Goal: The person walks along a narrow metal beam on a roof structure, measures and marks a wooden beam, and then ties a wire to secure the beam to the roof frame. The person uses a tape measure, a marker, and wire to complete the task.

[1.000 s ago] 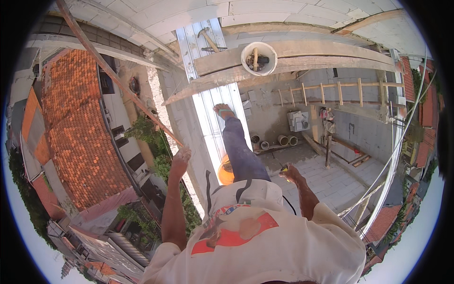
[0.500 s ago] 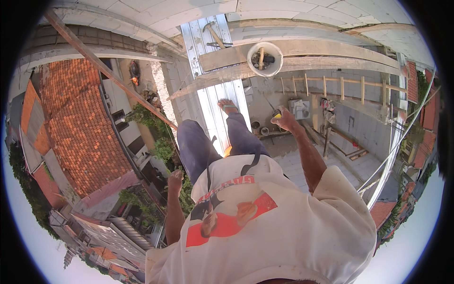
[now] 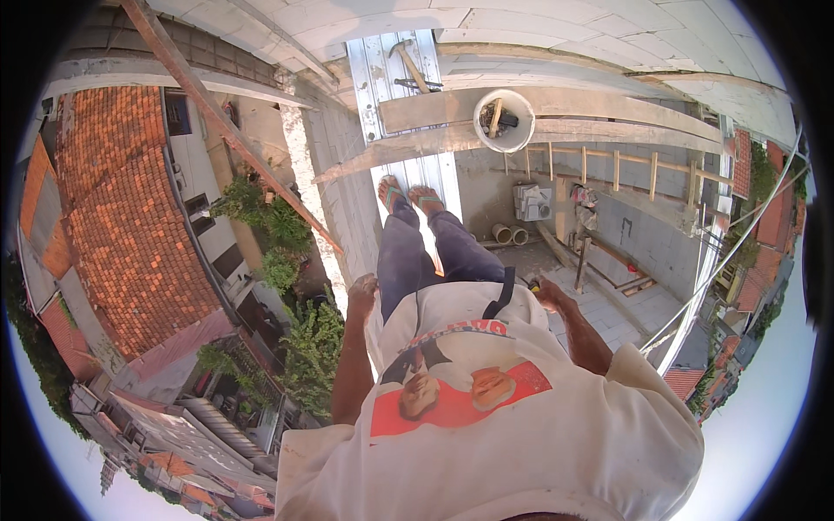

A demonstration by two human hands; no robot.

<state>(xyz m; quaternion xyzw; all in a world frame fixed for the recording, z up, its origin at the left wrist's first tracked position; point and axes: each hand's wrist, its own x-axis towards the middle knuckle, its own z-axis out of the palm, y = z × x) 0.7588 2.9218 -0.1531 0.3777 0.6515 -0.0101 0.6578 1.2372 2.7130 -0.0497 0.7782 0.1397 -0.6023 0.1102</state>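
Observation:
Beside my left thigh hangs my left hand (image 3: 362,295), its fingers loosely apart, with nothing visible in them. My right hand (image 3: 547,295) is at my right hip, closed around a small yellow and black tape measure (image 3: 533,285), mostly hidden by the fingers and my shirt. Both my feet (image 3: 407,196), in flip-flops, stand on a ribbed metal sheet (image 3: 445,185). Ahead of them, a white bucket (image 3: 519,111) with tools inside rests on wooden planks (image 3: 599,106). A claw hammer (image 3: 412,68) and dark pliers (image 3: 417,84) lie on the sheet's far part.
A slanting wooden beam (image 3: 230,130) crosses at left, above a drop to plants (image 3: 278,213) and a tiled roof (image 3: 130,226). Down at right are a lower floor (image 3: 612,291), a stack of pale blocks (image 3: 531,201) and a wooden rail (image 3: 638,159). Cables (image 3: 738,234) run along the right.
My right hand has drawn back with the tape measure from out at the right to my hip. My left foot has come forward beside the right one. My left hand is nearer my thigh.

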